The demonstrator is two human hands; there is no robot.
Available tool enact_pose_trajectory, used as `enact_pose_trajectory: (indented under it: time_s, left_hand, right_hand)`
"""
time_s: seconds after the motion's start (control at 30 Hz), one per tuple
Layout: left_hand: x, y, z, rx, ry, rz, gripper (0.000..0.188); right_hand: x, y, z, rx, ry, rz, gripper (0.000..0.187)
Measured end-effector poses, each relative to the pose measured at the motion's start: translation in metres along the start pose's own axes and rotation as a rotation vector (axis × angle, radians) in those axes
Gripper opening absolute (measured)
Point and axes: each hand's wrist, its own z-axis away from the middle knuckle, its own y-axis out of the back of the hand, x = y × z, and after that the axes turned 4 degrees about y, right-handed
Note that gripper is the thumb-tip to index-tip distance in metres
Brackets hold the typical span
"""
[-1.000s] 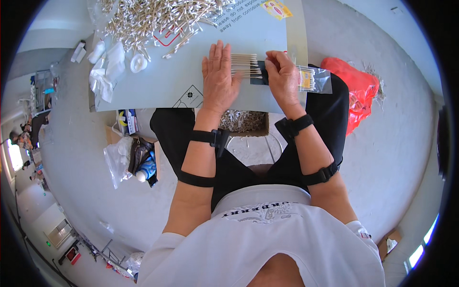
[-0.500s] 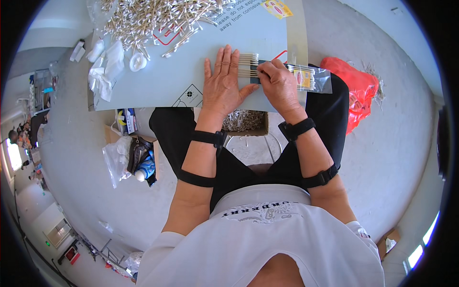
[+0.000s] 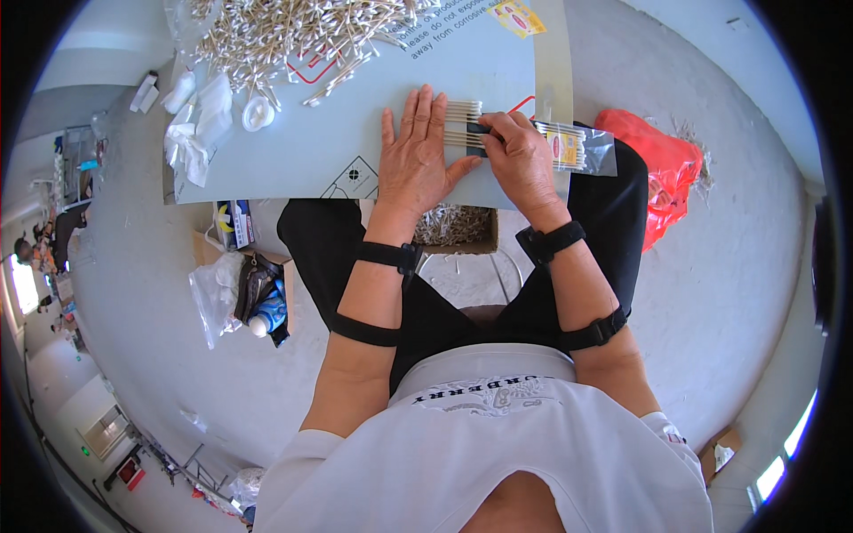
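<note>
My left hand (image 3: 416, 158) lies flat on the tabletop with its fingers stretched out. From under its edge a row of cotton swabs (image 3: 462, 113) sticks out to the right, sticks side by side. A dark strip (image 3: 476, 128) lies by their ends, partly covered. My right hand (image 3: 521, 160) is closed, thumb and fingertips together at the strip and swab ends; what it pinches is hidden. Just right of its knuckles, a clear plastic sleeve (image 3: 601, 153) holds more swabs and a yellow label (image 3: 562, 146), reaching past the table's right side.
A big heap of loose cotton swabs (image 3: 275, 40) covers the far left of the table (image 3: 293, 169). Near it are crumpled white plastic (image 3: 200, 124) and a small white round lid (image 3: 258, 115). A box of swabs (image 3: 455, 233) sits below the near edge; a red bag (image 3: 653, 169) stands right.
My right hand's fingers have shifted slightly at the dark strip, and more of the strip shows beside them. The left hand stays flat in place.
</note>
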Motion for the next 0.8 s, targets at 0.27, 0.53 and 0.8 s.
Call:
enact_pose_trajectory:
  time_s: [0.27,0.53,0.8]
  left_hand:
    - [0.001,0.002,0.000,-0.005,0.004,0.001,0.095]
    - [0.002,0.003,0.000,-0.008,0.007,-0.002,0.094]
    - [0.003,0.004,-0.001,-0.012,0.008,0.008,0.092]
  right_hand:
    - [0.000,0.000,0.000,-0.020,0.029,0.076,0.016]
    - [0.000,0.001,-0.010,0.026,0.026,0.027,0.020]
    - [0.005,-0.005,-0.035,0.051,0.084,0.096,0.015]
